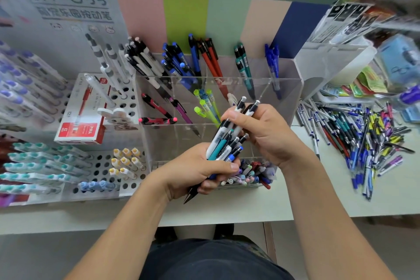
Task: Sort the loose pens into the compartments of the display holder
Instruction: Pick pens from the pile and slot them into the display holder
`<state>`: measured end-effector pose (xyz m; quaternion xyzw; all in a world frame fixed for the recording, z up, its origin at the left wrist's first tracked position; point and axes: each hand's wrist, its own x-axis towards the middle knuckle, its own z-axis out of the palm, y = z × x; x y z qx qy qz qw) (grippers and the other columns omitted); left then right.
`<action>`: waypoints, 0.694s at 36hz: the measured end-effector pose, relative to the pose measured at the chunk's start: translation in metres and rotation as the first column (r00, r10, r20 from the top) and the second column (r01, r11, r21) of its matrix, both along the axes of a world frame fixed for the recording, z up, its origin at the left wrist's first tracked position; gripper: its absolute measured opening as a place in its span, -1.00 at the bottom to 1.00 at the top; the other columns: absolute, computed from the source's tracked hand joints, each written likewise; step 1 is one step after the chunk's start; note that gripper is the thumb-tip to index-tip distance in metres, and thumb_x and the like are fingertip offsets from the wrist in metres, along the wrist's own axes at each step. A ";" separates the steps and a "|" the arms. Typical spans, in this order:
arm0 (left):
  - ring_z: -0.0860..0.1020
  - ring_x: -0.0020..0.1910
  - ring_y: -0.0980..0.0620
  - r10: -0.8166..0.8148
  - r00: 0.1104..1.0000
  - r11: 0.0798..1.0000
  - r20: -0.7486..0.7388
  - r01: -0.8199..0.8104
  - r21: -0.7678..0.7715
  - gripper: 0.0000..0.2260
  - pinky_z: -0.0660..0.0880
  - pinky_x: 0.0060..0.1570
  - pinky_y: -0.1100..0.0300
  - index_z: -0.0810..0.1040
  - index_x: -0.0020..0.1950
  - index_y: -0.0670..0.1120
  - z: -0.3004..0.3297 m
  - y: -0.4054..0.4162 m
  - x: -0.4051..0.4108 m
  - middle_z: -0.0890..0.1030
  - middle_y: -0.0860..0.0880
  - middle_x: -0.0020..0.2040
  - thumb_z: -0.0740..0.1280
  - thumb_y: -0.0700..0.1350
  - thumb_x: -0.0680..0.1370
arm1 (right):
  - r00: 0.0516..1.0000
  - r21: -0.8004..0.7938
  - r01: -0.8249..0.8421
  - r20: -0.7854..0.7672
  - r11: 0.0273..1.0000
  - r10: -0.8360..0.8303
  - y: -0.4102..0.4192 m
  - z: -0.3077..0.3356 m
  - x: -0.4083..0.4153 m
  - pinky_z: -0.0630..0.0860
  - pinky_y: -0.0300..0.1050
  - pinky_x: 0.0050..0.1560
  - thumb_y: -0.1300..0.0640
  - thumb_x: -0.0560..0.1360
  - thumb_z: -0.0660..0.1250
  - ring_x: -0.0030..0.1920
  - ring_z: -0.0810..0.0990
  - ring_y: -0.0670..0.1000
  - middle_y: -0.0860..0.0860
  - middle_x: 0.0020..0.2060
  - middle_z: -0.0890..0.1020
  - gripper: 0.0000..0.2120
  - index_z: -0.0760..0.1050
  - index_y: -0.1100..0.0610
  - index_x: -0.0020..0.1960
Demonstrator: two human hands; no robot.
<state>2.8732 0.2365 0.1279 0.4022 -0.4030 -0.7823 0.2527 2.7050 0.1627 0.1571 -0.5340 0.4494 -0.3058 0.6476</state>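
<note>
My left hand (195, 170) grips a bundle of mixed pens (223, 145), white, teal and blue, with their tips poking out below my palm. My right hand (266, 129) pinches two black-and-white pens (246, 107) at the top of that bundle. Both hands hover just in front of the clear acrylic display holder (288, 88). Its back compartments hold black-and-white, blue, red, teal and blue pens; the middle row has pink-black and green ones. A big pile of loose pens (363, 138) lies on the table to the right.
A white perforated stand (127, 100) with upright pens and a red pen box (79, 116) sit to the left. Rows of capped pens fill the far left. A low front tray (250, 173) holds small mixed pens. A clear bin (329, 63) stands at right.
</note>
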 end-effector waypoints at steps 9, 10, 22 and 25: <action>0.31 -0.52 0.07 0.056 0.979 0.994 0.197 -0.036 -0.107 -0.90 0.26 -0.51 0.23 0.49 0.04 -0.16 0.000 -0.003 -0.001 0.55 0.05 -0.43 0.39 -0.20 0.61 | 0.998 -0.126 0.012 -0.058 0.992 -0.019 -0.002 0.003 -0.011 0.41 -0.25 -0.37 0.14 0.53 0.42 -0.33 0.49 -0.03 0.11 -0.30 0.61 -0.82 0.68 0.26 -0.03; 0.30 -0.52 0.07 0.055 0.975 0.992 0.216 -0.029 -0.120 -0.88 0.26 -0.52 0.22 0.46 0.04 -0.14 0.000 -0.004 -0.002 0.54 0.06 -0.45 0.40 -0.20 0.60 | 0.997 -0.126 -0.015 -0.071 0.992 0.006 -0.003 0.004 -0.014 0.41 -0.26 -0.37 0.19 0.54 0.42 -0.34 0.49 -0.02 0.13 -0.31 0.60 -0.87 0.68 0.25 -0.03; 0.41 -0.55 0.17 0.098 0.957 0.974 0.272 -0.037 -0.223 -0.83 0.32 -0.53 0.28 0.51 0.09 -0.01 -0.005 -0.010 -0.011 0.56 0.10 -0.46 0.43 -0.22 0.58 | 0.988 -0.104 0.141 -0.040 0.985 -0.146 -0.001 0.011 -0.023 0.33 -0.28 -0.50 0.30 0.55 0.39 -0.48 0.46 -0.05 0.08 -0.37 0.61 -0.87 0.69 0.16 -0.10; 0.49 -0.54 0.27 0.072 0.967 0.979 0.246 -0.021 -0.202 -0.88 0.30 -0.53 0.40 0.47 0.04 -0.05 -0.006 -0.006 -0.009 0.57 0.16 -0.47 0.35 -0.25 0.63 | 0.955 -0.106 0.292 -0.018 0.950 -0.296 -0.006 0.013 -0.033 0.28 -0.29 -0.56 0.31 0.58 0.33 -0.53 0.43 -0.07 0.02 -0.43 0.56 -0.80 0.65 0.12 -0.15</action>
